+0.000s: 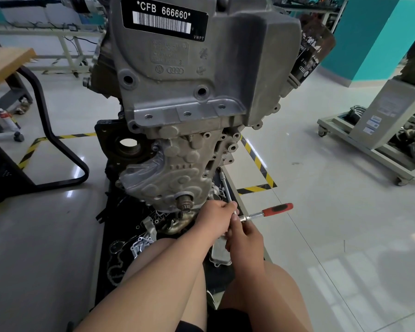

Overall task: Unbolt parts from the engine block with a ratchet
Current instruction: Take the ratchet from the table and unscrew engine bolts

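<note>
The left hand (215, 218) was found curled round the extension bar (225, 185); the right hand (246, 237), just beneath it, was pinched on the ratchet (264, 213) head, handle projecting rightward.

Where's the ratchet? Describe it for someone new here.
Start at the grey engine block and drop to its lower right, where the left hand and right hand meet. The ratchet sticks out rightward from them. It alone has a red-and-black grip on a chrome shaft; the thin bar beside it is bare metal.
</note>
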Motion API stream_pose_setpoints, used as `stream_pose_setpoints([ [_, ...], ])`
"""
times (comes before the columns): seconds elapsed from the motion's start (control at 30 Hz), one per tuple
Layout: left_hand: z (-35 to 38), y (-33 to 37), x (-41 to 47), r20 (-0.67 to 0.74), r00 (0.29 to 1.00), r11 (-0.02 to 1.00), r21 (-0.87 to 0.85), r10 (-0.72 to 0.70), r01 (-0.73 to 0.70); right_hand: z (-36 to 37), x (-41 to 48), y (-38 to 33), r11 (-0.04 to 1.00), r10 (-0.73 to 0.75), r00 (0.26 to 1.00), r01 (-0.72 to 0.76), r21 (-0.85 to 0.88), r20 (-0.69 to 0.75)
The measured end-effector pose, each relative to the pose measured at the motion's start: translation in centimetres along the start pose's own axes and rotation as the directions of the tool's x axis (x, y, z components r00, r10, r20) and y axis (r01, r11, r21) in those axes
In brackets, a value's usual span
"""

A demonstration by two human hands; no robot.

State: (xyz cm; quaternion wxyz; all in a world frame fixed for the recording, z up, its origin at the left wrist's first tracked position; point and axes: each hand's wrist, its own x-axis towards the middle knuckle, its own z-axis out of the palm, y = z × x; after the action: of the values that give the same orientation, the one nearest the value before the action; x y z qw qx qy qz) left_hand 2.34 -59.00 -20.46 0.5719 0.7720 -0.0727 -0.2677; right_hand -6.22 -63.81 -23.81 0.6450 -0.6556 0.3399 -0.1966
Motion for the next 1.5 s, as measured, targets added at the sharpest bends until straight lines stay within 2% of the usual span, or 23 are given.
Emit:
stream_pose_setpoints([
  [0.1, 0.1, -0.1, 0.1, -0.006, 1.000, 1.000, 0.000, 0.001, -0.001, 0.0, 0.1, 0.1, 0.996, -0.064, 0.997, 0.061, -0.060, -0.038],
  [0.27, 0.1, -0.1, 0.1, 0.001, 1.000, 1.000, 0.007, -0.006, 0.006, 0.1, 0.3, 0.4, 0.996, -0.082, 0.996, 0.081, -0.038, -0.043],
  [0.47, 0.1, 0.0, 0.1, -0.021, 0.998, 0.996, 0.073, 0.051, -0.049, 0.2, 0.7, 0.6, 0.993, 0.076, 0.997, -0.078, 0.086, 0.025],
  [0.7, 0.1, -0.3, 0.4, -0.025, 0.999, 0.994, 0.101, 0.048, -0.046, 0.3, 1.3, 0.9, 0.971, 0.195, 0.972, -0.211, 0.115, 0.131],
  [0.93, 0.1, -0.3, 0.5, 0.026, 1.000, 0.999, 0.053, -0.004, 0.002, 0.5, 1.1, 0.8, 0.961, 0.242, 0.955, -0.260, 0.094, 0.173],
  [1.1, 0.2, -0.6, 0.8, 0.026, 1.000, 1.000, 0.022, 0.013, -0.013, 0.4, 1.1, 0.7, 0.967, 0.228, 0.960, -0.243, 0.078, 0.164],
  [1.2, 0.4, -0.7, 1.0, 0.014, 1.000, 1.000, -0.009, 0.008, -0.008, 0.4, 0.9, 0.7, 0.980, 0.185, 0.976, -0.192, 0.056, 0.115],
  [1.33, 0.3, -0.7, 0.7, -0.010, 1.000, 0.999, 0.032, 0.023, -0.022, 0.1, 0.7, 0.4, 0.993, 0.107, 0.994, -0.109, 0.050, 0.036],
  [1.5, 0.1, -0.7, 0.8, -0.005, 1.000, 1.000, -0.009, 0.024, -0.024, 0.0, 0.2, 0.1, 0.999, 0.035, 0.999, -0.035, 0.041, 0.000],
])
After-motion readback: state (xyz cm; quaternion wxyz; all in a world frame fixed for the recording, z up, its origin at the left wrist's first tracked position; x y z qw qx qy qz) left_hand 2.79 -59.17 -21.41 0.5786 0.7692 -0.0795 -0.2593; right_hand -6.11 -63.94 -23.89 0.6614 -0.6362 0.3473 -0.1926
